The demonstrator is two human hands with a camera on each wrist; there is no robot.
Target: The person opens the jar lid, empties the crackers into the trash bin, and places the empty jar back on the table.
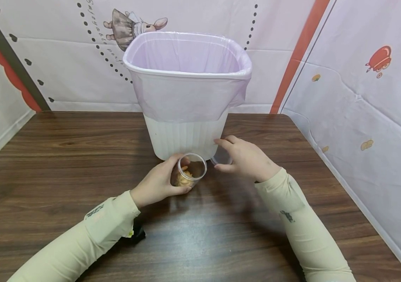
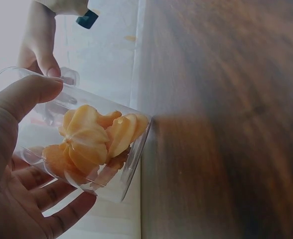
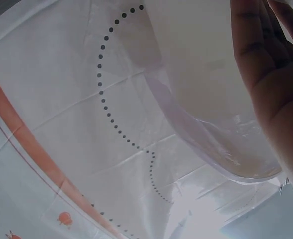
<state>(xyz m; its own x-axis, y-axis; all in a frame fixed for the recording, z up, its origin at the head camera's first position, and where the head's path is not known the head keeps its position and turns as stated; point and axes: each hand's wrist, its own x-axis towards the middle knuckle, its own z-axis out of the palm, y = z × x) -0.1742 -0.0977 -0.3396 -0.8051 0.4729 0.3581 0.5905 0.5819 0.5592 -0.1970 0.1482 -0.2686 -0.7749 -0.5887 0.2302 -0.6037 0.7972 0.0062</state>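
Note:
My left hand [image 1: 159,180] grips a clear plastic jar [image 1: 200,178], its thumb on one side and fingers round the other. The jar has no lid on, and its mouth faces up toward the head camera. Several golden piped cookies [image 2: 86,134] lie in its lower part, seen through the wall in the left wrist view. Just right of the jar, my right hand [image 1: 247,158] holds a clear round lid [image 1: 221,156] between thumb and fingers, partly hidden by the hand. The right wrist view shows that hand [image 3: 276,74] with curled fingers, the lid out of sight.
Right behind both hands stands a tall white bin [image 1: 182,137] lined with a pale purple bag [image 1: 189,98] folded over its rim. The brown wooden table [image 1: 63,156] ends at printed cloth walls [image 1: 355,98] behind and at the sides. Something black [image 1: 137,235] shows under the left sleeve.

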